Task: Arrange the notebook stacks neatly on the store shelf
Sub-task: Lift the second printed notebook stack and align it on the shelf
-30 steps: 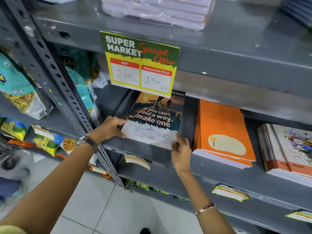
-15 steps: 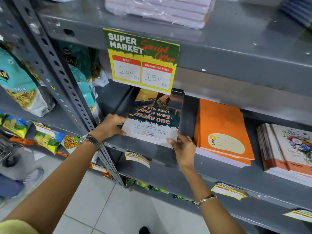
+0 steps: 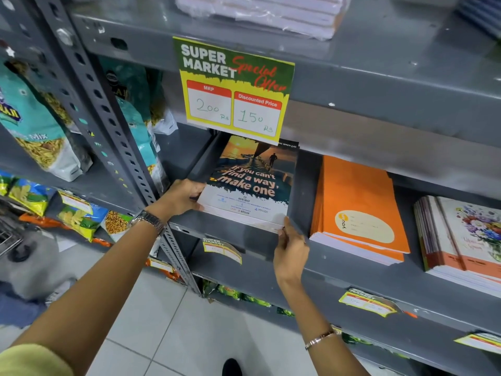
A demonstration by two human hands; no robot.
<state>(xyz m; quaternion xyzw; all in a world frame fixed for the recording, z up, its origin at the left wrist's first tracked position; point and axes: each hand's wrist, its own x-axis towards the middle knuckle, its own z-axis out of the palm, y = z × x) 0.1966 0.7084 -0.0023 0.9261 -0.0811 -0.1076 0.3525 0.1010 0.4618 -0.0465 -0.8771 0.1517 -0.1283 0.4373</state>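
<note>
- Head view: I have the stack of notebooks with the "If you can't find a way, make one" cover [image 3: 250, 185] between both hands, on the grey metal shelf [image 3: 352, 270] at its left end, under the yellow and green "Special Offer" price sign [image 3: 234, 88].
- My left hand [image 3: 180, 198] is closed on the stack's near-left corner, thumb over the cover and fingers against the left side.
- My right hand [image 3: 290, 249] presses on the near-right corner, fingertips against the near edge; I cannot tell whether any finger curls underneath it.
- The stack sits a little askew, its near edge close to the shelf lip and its far end tucked behind the sign.
- To its right, with a gap between, lies the orange notebook stack [image 3: 357, 204], slightly fanned; further right is the floral notebook stack [image 3: 461, 234], also uneven.
- Snack packets [image 3: 35, 131] hang on the left, beyond the perforated upright [image 3: 108, 126]; they are not my concern.
- I judge that I am squaring up this first stack: truing its edges and setting it parallel to the shelf front.
- Next calls for a light squeeze from both sides so the loose covers line up, then a short push towards the far side. Too hard a shove could splay the top notebooks.
- The orange and floral stacks look yet to be tidied.
</note>
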